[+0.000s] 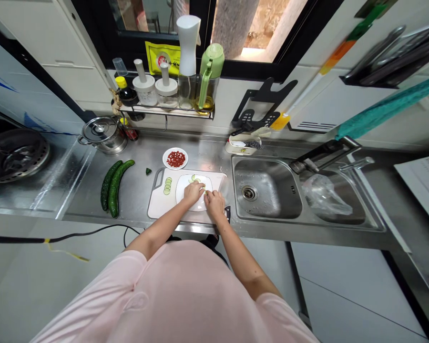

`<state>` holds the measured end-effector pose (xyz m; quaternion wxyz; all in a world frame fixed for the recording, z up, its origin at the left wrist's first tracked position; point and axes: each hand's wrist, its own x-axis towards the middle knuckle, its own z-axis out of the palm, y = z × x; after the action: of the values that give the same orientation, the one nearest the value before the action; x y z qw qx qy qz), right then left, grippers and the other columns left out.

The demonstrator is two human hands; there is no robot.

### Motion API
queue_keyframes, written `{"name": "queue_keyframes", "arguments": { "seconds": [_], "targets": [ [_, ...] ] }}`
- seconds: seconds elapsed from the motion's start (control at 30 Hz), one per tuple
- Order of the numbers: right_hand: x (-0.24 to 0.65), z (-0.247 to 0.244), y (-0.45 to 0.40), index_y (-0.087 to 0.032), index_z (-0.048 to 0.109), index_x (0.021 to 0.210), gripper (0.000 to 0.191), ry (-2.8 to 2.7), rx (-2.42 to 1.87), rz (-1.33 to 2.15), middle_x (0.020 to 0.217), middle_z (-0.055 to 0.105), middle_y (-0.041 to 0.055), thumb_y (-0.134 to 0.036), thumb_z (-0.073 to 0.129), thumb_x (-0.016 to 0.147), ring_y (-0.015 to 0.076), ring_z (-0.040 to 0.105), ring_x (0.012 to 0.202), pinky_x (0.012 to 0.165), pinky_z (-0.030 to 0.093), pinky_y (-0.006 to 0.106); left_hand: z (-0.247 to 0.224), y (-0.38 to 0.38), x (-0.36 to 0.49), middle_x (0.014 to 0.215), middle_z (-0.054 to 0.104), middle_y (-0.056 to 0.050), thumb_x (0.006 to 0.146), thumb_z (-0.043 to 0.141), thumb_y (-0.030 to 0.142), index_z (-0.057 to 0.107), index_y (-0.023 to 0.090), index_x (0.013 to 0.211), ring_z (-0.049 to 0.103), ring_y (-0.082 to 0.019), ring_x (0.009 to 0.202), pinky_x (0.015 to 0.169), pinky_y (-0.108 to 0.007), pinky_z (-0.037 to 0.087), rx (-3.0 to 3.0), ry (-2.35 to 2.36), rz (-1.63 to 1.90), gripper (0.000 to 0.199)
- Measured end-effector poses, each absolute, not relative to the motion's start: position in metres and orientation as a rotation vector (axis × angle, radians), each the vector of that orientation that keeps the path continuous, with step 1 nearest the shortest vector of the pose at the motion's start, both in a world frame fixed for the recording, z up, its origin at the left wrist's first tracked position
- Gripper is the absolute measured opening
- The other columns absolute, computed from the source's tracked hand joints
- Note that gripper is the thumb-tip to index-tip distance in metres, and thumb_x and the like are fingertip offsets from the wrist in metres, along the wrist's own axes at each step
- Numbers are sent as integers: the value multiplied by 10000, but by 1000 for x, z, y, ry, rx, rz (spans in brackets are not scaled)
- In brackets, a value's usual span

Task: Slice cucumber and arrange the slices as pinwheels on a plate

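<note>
My left hand is above a white square plate, its fingers pinched around a small pale green cucumber slice. Close beside it, my right hand has its fingertips closed at the same spot, touching a cucumber slice too. Some thin cucumber slices lie near the plate's far edge. Under the plate is a white cutting board with a grey handle. A row of overlapping cucumber slices rests on the board's left part. A black handle shows by my right wrist, partly hidden.
Two whole cucumbers and a cut cucumber end lie left of the board. Behind it stands a small plate of chopped red pieces. A lidded steel pot is back left; a double sink is right. A condiment shelf hangs above.
</note>
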<state>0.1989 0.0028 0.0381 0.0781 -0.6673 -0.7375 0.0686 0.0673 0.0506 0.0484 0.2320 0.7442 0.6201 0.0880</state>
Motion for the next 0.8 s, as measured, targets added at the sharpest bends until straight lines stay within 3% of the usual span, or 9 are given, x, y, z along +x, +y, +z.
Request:
{"name": "queue_keyframes", "arguments": {
  "seconds": [0.8],
  "targets": [
    [198,42,10,-223,626,1035,285,-2302,-2056,244,948,540,72,-337,387,929,189,428,907,754,264,274,54,56,70,1060,581,-27,857,514,333,631,297,1087,560,-165,921,784,-264,424,1977,1726,206,260]
  ]
}}
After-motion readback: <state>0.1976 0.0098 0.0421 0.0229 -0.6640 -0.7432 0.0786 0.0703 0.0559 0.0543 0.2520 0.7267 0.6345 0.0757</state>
